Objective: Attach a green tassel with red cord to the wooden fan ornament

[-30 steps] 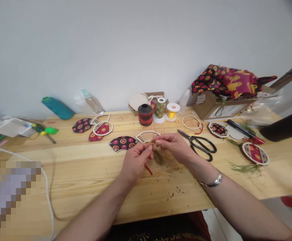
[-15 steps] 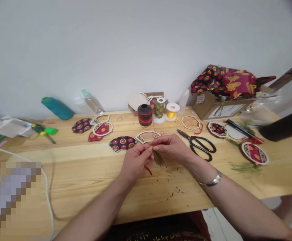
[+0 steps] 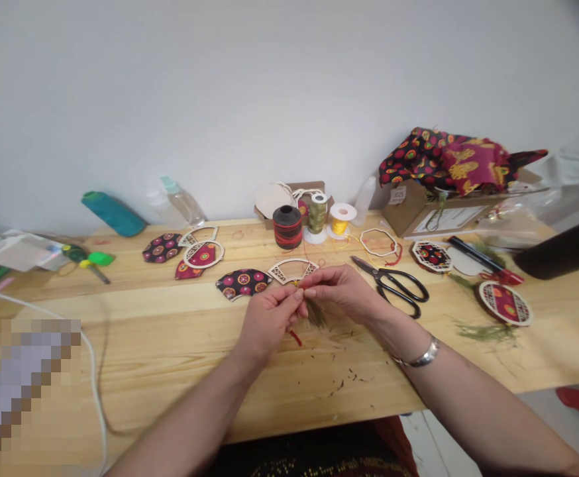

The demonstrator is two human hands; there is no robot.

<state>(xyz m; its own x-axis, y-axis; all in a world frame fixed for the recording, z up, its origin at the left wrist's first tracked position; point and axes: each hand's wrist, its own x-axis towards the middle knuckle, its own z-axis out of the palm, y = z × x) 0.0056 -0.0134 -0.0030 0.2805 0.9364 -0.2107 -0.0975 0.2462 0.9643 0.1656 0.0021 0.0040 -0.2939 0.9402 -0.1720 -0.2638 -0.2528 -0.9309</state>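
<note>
My left hand (image 3: 272,318) and my right hand (image 3: 344,291) meet fingertip to fingertip over the middle of the table. Both are closed in a pinch on the top of an olive-green tassel (image 3: 315,315), whose strands hang below my right fingers. A red cord end (image 3: 295,338) sticks out under my left hand. Just beyond my fingers lies a fan-shaped wooden frame (image 3: 293,270) with a bit of yellow thread at its lower edge. A fan-shaped patterned fabric piece (image 3: 243,283) rests left of it. Black-handled scissors (image 3: 393,285) lie open to the right of my right hand.
Behind stand a red-and-black thread spool (image 3: 287,228), an olive spool (image 3: 318,215) and a yellow spool (image 3: 340,222). At right are a cardboard box (image 3: 438,215) with patterned cloth, a round framed ornament (image 3: 505,303) and a black marker (image 3: 473,255). A white cable (image 3: 93,371) crosses the left side.
My hands keep the same pinch on the tassel, with hardly any shift. At the far right edge, the background past the table has changed, and a red shape now shows below it.
</note>
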